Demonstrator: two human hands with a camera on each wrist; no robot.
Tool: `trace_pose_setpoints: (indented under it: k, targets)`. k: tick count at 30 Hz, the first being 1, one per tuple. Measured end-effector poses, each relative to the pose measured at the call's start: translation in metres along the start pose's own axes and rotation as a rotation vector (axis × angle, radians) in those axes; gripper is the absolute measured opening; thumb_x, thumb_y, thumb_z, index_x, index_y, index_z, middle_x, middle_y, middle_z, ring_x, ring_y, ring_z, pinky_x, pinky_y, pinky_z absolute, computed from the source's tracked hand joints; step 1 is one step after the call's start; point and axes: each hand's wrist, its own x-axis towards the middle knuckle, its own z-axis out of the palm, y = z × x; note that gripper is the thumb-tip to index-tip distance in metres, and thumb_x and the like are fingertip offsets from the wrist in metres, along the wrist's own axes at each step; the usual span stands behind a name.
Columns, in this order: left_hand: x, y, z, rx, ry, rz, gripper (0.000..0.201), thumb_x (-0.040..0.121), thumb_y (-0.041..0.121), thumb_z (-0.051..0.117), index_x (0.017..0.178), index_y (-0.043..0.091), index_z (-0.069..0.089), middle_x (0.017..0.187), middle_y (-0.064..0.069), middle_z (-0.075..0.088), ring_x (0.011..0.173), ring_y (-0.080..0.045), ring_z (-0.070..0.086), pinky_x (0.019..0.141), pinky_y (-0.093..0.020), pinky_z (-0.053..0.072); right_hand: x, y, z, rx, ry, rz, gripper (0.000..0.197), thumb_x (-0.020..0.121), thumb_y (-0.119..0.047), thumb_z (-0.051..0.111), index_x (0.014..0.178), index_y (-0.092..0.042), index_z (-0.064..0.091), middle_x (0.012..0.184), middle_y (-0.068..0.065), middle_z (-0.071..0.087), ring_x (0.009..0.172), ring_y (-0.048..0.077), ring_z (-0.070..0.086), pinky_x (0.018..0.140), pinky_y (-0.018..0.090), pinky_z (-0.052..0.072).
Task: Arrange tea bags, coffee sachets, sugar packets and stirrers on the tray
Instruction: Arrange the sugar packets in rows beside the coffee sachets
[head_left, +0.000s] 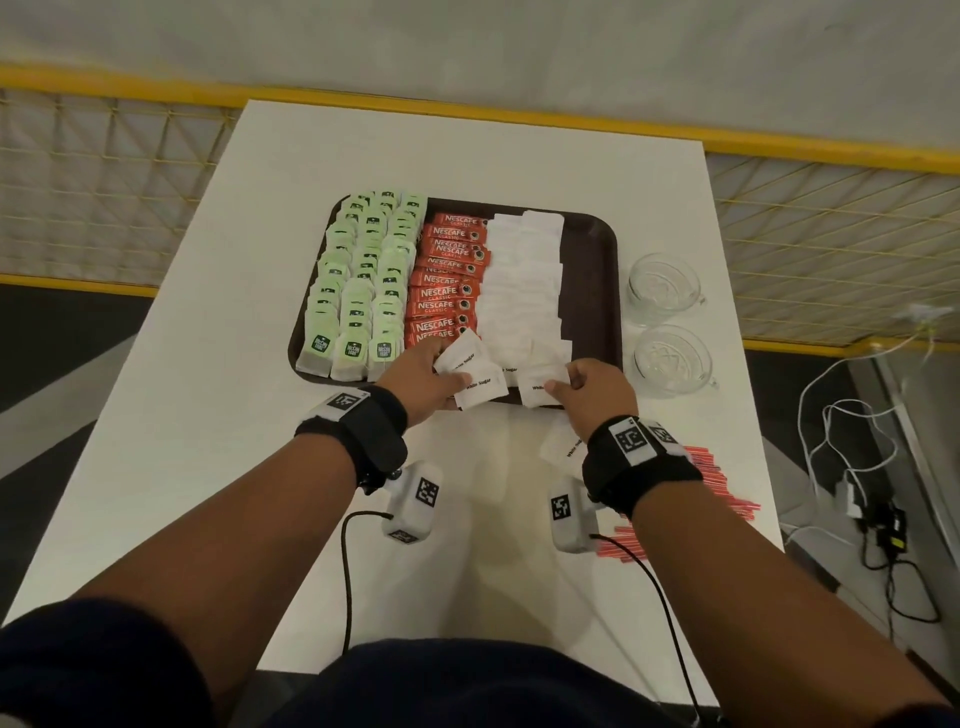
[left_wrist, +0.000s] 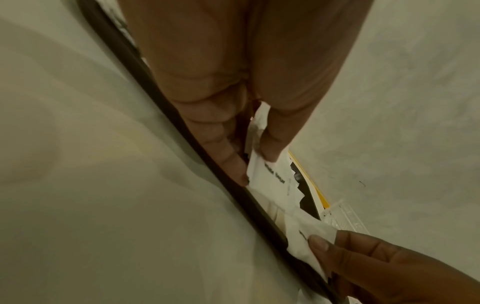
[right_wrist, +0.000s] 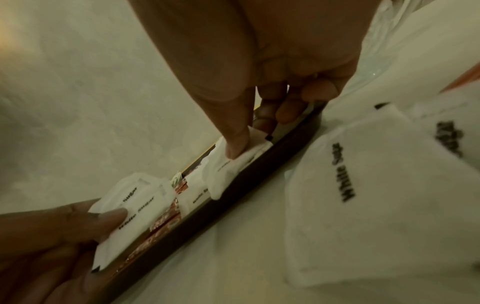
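A dark brown tray holds green tea bags on the left, red coffee sachets in the middle and white sugar packets to their right. My left hand holds a few white sugar packets fanned over the tray's near edge; thumb and fingers pinch them. My right hand pinches one sugar packet at the tray's near rim. Another sugar packet lies on the table below my right wrist. Red stirrers lie at the near right.
Two clear glass cups stand on the white table right of the tray. A yellow rail and mesh run behind the table. Cables lie on the floor at right.
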Motion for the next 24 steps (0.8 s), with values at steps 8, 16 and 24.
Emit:
trace_pose_setpoints:
  k: [8, 16, 24]
  targets:
    - [0.015, 0.006, 0.004, 0.086, -0.046, 0.058, 0.036, 0.090, 0.008, 0.066, 0.124, 0.007, 0.052, 0.117, -0.010, 0.065, 0.103, -0.025, 0.067, 0.079, -0.043, 0.061, 0.007, -0.003, 0.005, 0.009, 0.042, 0.071, 0.029, 0.087, -0.038, 0.068, 0.107, -0.018, 0.061, 0.094, -0.004, 0.060, 0.093, 0.019, 0.060, 0.083, 0.034, 0.050]
    - [0.023, 0.011, 0.005, 0.187, -0.063, 0.113, 0.037, 0.090, 0.012, 0.067, 0.125, 0.009, 0.053, 0.111, -0.005, 0.066, 0.096, -0.019, 0.067, 0.075, -0.033, 0.061, 0.004, -0.006, 0.004, -0.029, 0.193, 0.040, 0.039, 0.079, -0.040, 0.075, 0.106, -0.020, 0.056, 0.101, 0.002, 0.058, 0.093, 0.022, 0.058, 0.080, 0.036, 0.050]
    - [0.030, 0.015, 0.007, 0.162, -0.090, 0.172, 0.032, 0.091, 0.014, 0.067, 0.120, 0.008, 0.057, 0.106, -0.008, 0.067, 0.091, -0.017, 0.068, 0.067, -0.023, 0.059, 0.002, -0.030, 0.006, 0.146, -0.057, -0.081, 0.020, 0.087, -0.024, 0.070, 0.104, -0.014, 0.064, 0.075, -0.012, 0.058, 0.067, 0.000, 0.054, 0.063, 0.011, 0.041]
